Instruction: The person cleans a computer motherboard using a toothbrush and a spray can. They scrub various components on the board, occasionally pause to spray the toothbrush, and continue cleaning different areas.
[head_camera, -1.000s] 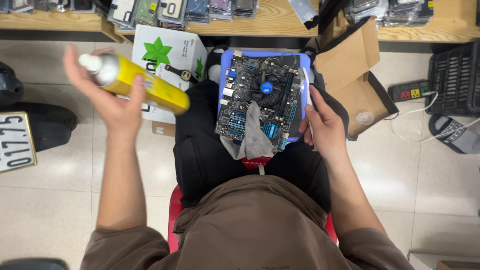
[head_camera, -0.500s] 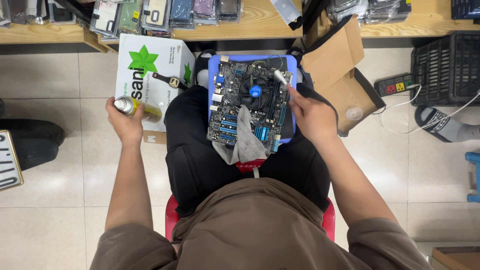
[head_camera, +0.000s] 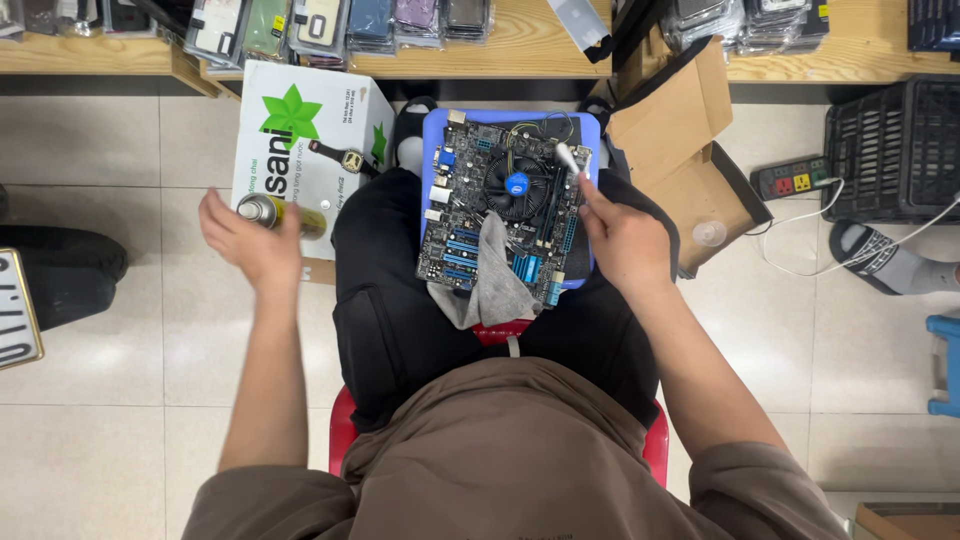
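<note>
The right hand (head_camera: 622, 240) is closed around a small white-tipped brush (head_camera: 568, 160), whose tip rests at the far right corner of the motherboard (head_camera: 503, 215). The hand itself lies over the board's right edge, knuckles up, the wrist running back along the right thigh.

The left hand (head_camera: 250, 238) is out to the side over the floor, its fingers wrapped around a yellow spray can (head_camera: 280, 213) with a silver top. The can lies nearly level in the grip, its top pointing left, and it sits against the near edge of a white cardboard box (head_camera: 305, 145) with a green star printed on it.

The motherboard rests flat on a blue tray (head_camera: 430, 135) across the person's lap, taking up most of the tray, so that only the tray's far corners and a strip along the right edge show. A round black cooler fan (head_camera: 516, 184) with a blue centre stands in the board's far half. A grey cloth (head_camera: 492, 280) is draped over the board's near edge and hangs down toward the lap.

On the top of the white box lies 1 wristwatch (head_camera: 345, 158), near its right edge. To the right of the tray, on the tiled floor (head_camera: 120, 330), an open brown cardboard box (head_camera: 690, 150) stands with its flaps up. Further right, a power strip (head_camera: 795, 180) lies beside a black plastic crate (head_camera: 895, 150). A wooden shelf (head_camera: 520, 45) runs along the far side, loaded with packaged phone cases.
</note>
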